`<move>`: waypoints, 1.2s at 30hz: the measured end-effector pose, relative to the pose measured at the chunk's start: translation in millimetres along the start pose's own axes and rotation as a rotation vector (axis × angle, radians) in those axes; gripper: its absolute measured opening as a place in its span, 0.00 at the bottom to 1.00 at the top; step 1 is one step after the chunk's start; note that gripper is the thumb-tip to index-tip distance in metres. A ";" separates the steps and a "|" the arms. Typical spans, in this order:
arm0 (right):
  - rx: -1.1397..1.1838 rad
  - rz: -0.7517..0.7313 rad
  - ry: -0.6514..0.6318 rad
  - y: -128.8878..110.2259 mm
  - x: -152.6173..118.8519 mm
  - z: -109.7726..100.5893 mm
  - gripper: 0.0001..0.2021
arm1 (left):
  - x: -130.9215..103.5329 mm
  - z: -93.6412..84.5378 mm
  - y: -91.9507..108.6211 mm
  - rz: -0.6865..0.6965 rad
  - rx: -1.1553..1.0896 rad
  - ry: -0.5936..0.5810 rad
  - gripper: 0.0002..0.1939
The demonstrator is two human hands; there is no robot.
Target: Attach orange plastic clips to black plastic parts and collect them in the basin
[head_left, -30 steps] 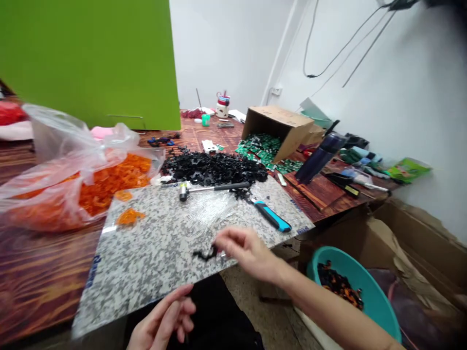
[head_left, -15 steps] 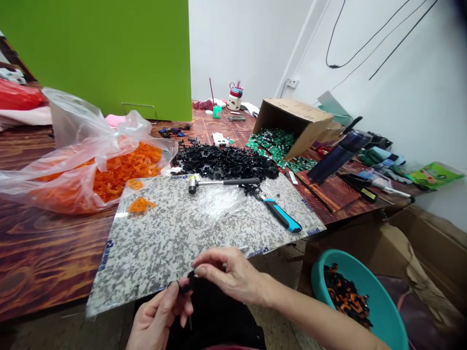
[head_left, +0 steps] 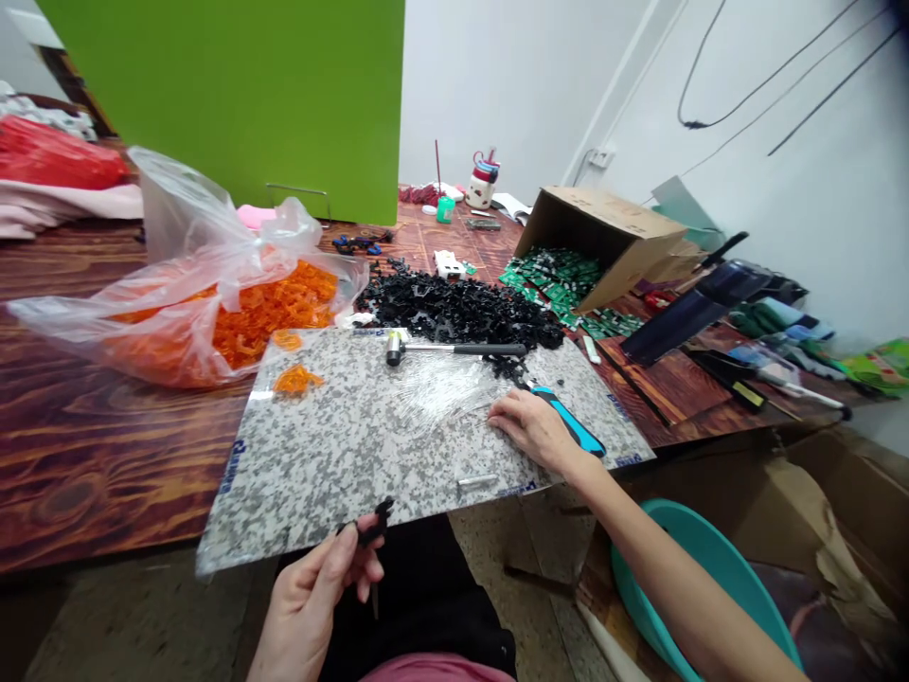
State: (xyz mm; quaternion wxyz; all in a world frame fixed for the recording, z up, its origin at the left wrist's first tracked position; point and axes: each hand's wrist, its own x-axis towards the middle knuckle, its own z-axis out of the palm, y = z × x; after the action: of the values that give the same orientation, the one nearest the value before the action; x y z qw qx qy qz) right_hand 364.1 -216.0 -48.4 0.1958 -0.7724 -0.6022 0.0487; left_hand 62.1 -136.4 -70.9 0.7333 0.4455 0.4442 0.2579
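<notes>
Between the thumb and fingers of my left hand [head_left: 330,573] is a small black plastic part [head_left: 378,524], held over the near edge of the speckled board [head_left: 319,483]. My right hand [head_left: 534,431] rests over the board at the right edge of a pile of thin clear pins [head_left: 436,388], fingers bent together; whether a pin is between the fingertips is too small to tell. Beside it lies a blue-and-black handled tool [head_left: 572,423]. A small hammer [head_left: 454,349] lies behind the pins, in front of a heap of black parts [head_left: 461,308].
A clear bag of orange parts [head_left: 276,308] stands at the left, with loose orange pieces [head_left: 296,381] on the board. A tipped carton [head_left: 625,223] spills green circuit boards [head_left: 561,275]. A dark bottle [head_left: 692,308] leans at the right. Below is a teal basin [head_left: 710,568].
My right hand has left the black part and moved forward and right to the clear pins. My left hand still holds the part. The view has shifted slightly.
</notes>
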 end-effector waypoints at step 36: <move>0.558 -0.150 0.124 -159.5 -44.0 50.1 0.05 | -12.2 5.0 -0.4 0.330 0.270 -0.105 0.16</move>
State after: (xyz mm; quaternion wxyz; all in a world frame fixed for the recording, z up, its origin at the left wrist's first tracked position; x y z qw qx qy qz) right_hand 191.3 -214.0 -43.9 0.4404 -0.6434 -0.6079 0.1504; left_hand 60.8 -148.2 -65.1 0.6370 0.6191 0.3568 0.2892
